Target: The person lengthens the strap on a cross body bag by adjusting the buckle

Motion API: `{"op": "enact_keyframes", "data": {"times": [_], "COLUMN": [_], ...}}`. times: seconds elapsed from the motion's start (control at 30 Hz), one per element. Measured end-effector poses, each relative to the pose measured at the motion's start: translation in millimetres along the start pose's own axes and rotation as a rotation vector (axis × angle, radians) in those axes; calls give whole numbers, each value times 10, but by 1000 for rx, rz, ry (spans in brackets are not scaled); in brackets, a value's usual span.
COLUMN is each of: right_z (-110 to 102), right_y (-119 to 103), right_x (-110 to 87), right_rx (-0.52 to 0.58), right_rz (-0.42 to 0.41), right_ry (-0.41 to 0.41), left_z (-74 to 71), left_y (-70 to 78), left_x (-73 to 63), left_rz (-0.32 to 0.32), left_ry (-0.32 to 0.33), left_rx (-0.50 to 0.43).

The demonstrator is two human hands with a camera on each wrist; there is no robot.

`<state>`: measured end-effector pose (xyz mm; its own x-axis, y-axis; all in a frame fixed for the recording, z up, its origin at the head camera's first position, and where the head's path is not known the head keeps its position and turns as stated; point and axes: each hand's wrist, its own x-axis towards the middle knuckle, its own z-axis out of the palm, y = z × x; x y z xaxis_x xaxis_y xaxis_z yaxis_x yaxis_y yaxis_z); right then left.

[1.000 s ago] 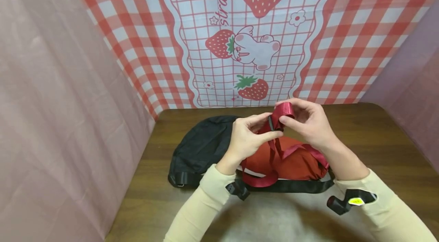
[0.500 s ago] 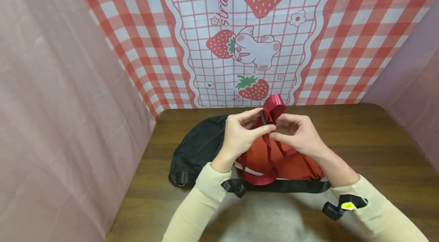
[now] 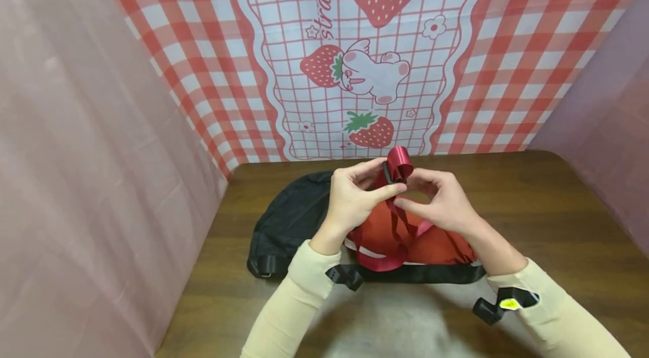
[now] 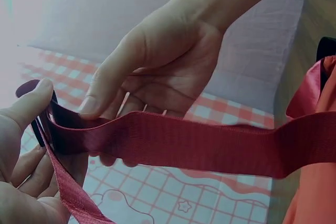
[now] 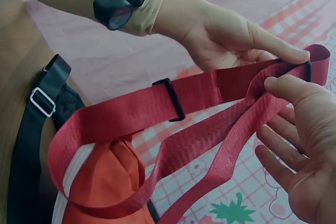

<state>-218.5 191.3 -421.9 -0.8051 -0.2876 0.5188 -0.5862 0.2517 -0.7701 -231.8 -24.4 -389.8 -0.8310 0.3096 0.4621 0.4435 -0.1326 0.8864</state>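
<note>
A red webbing strap (image 3: 399, 162), looped at its top, is held above the table. It runs through a black slide buckle (image 3: 387, 173). My left hand (image 3: 352, 194) pinches the strap at this buckle, thumb in front. From the other side, my right hand (image 3: 440, 200) pinches the strap just below the loop, its thumb (image 5: 286, 86) on the webbing. A second black slide buckle (image 5: 170, 99) sits further along the strap in the right wrist view. Loose lengths hang down to a red-orange bag (image 3: 431, 239) lying on the table.
A black bag (image 3: 286, 228) lies left of the red-orange one. A black strap (image 3: 426, 274) stretches along their front, and a metal buckle (image 5: 42, 102) shows on black webbing. Behind the wooden table (image 3: 547, 206) hangs a strawberry-print cloth (image 3: 370, 65).
My right hand has moved down and left, from the strap's loop to just below it. The loop now stands free above both hands, which have shifted slightly left.
</note>
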Motion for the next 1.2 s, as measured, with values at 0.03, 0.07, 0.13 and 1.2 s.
{"op": "enact_keyframes", "data": {"times": [0.03,0.07,0.13,1.2], "right_z": [2,-1,-9,-163], "right_y": [4,14,39,-33], "right_x": [-8,-23,-62,-75], "right_rx": [-5,-18,-50,-127], "right_rz": [-5,-6,-5,-16], "right_ry": [-1,-5,-15,-42], "left_z": [-3,-8,-18,-75], "left_y": [6,8,14,76], "left_x": [-1,-3,-7,-60], "left_rz": [-2,-7,-16,-54], "left_ry": [1,5,9,-14], "left_rx": [6,11,14,49]}}
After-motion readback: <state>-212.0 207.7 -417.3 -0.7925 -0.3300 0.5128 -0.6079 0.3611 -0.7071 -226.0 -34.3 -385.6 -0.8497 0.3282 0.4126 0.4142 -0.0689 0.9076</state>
